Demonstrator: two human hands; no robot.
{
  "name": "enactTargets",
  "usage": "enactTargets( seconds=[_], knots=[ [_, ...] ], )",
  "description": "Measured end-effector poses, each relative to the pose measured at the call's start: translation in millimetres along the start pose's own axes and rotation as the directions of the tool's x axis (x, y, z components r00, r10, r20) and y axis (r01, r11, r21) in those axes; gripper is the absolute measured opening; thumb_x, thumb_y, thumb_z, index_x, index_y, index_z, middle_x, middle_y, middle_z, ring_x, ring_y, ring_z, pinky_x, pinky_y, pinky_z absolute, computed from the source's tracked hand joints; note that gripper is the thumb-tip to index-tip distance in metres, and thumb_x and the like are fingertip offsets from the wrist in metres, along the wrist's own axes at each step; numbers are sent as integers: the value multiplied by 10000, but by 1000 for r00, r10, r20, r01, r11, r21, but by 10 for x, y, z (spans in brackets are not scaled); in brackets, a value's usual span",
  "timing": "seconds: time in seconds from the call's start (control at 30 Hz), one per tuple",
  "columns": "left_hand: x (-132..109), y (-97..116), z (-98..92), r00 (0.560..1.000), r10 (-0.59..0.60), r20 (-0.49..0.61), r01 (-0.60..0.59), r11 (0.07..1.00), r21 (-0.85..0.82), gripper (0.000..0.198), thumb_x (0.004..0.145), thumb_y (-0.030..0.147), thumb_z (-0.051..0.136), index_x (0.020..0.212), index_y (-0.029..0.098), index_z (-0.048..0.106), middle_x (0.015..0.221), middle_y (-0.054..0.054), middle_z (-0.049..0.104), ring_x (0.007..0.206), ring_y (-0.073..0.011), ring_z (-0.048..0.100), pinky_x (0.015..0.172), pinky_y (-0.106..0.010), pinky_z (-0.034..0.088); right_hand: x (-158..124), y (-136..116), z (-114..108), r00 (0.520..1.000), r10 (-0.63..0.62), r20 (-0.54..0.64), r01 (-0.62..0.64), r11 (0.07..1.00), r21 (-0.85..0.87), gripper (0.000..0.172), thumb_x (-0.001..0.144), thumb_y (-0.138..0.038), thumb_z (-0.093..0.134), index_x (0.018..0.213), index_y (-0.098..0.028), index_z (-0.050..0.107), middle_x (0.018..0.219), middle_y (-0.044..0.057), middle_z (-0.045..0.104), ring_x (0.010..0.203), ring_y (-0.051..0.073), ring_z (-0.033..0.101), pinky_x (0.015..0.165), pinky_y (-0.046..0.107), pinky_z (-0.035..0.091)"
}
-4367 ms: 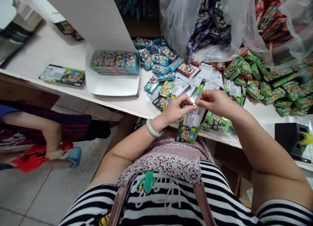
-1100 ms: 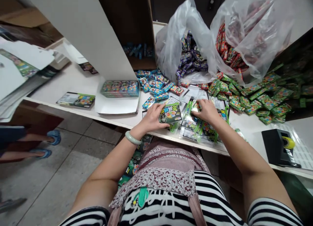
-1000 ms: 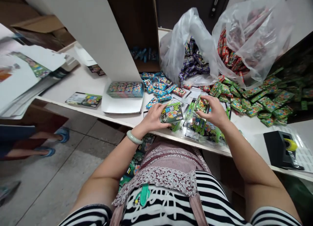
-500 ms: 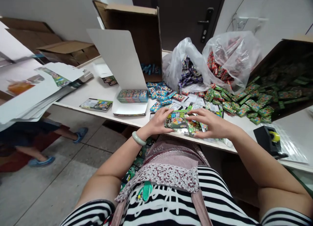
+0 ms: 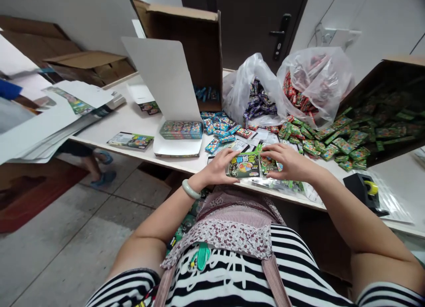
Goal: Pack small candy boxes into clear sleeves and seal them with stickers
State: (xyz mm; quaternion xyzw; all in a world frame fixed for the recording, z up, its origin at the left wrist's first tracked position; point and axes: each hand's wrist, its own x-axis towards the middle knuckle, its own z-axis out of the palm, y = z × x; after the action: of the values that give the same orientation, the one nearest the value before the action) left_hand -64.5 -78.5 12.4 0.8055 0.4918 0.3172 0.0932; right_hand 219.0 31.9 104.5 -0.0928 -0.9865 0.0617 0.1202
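Observation:
At the table's front edge, a black-and-green printed candy box lies between my hands. My left hand is closed around its left end, thumb at the near side and fingers over the far side. My right hand grips the right end, where a brighter green printed part shows beside the fingers; whether that part belongs to the same box I cannot tell. Under and beyond the hands lie printed flat packs in clear film. Small blue candy packets and green candy packets are heaped just behind.
An open white display box with packets inside stands left, before a cardboard carton. Plastic bags hold purple packets and red packets. A tape dispenser sits right; stacked white card sheets lie far left, near another person's feet.
The right hand has drawn closer around the box's right end, and the box is more squared up between both hands. The other person at the left has moved.

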Motion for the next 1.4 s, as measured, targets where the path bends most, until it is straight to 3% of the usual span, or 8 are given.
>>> enactTargets(
  seconds=[0.3,0.5,0.6,0.73,0.87,1.03,1.13,1.4],
  knots=[
    [-48,-292,169,993,-115,14,116,990,-85,974,701,585,823,1504,234,398,1328,-156,501,1241,-349,535,1075,-588,476,225,279,468,996,70,59,-76,991,113,824,788,-481,802,1481,-179,473,1398,225,592,1289,382,566,1060,581,473],
    [19,-391,252,993,-115,38,117,990,-74,953,722,540,820,1509,219,389,1331,-162,497,1245,-346,532,1069,-564,485,273,358,697,991,132,22,-134,969,206,1004,792,-479,798,1599,-255,244,1548,206,446,1424,383,457,1134,597,417],
    [27,-431,268,989,-147,-19,146,988,-53,955,748,568,796,1526,224,362,1334,-159,495,1247,-347,525,1078,-574,471,252,374,820,974,204,-97,-172,949,266,847,836,-530,734,1532,-240,348,1525,202,465,1464,382,401,1170,606,370],
    [12,-487,301,979,-196,-63,196,981,3,971,743,588,794,1535,242,351,1313,-142,507,1235,-347,522,1090,-587,454,246,292,1045,885,422,-198,-352,884,309,424,929,-502,607,1278,-265,566,1326,150,604,1428,386,426,1163,654,337],
    [14,-544,322,965,-241,-102,241,970,-13,962,752,582,787,1536,243,343,1315,-136,488,1240,-338,517,1082,-566,470,345,245,1215,823,536,-189,-445,814,373,375,962,-473,542,1285,-285,570,1533,135,403,1491,368,311,1177,662,317],
    [-26,-645,252,950,-279,-142,280,960,-15,920,774,581,771,1527,258,354,1314,-126,482,1247,-331,509,1098,-566,461,528,468,1179,908,411,-82,-365,871,330,400,978,-466,528,1358,-350,575,1651,68,237,1550,367,185,1216,681,236],
    [-71,-711,227,942,-300,-152,301,953,-17,904,785,584,759,1524,256,356,1301,-121,483,1240,-326,508,1093,-560,467,662,636,1113,960,277,32,-272,904,330,440,963,-495,561,1376,-348,593,1664,66,254,1551,351,208,1229,640,256],
    [-111,-738,231,925,-363,-112,366,931,11,974,755,635,765,1540,259,326,1325,-135,465,1264,-350,478,1126,-585,431,893,719,1230,915,397,72,-374,768,520,453,978,-506,526,1326,-245,652,1485,150,516,1406,307,484,1180,561,389]
  ],
)
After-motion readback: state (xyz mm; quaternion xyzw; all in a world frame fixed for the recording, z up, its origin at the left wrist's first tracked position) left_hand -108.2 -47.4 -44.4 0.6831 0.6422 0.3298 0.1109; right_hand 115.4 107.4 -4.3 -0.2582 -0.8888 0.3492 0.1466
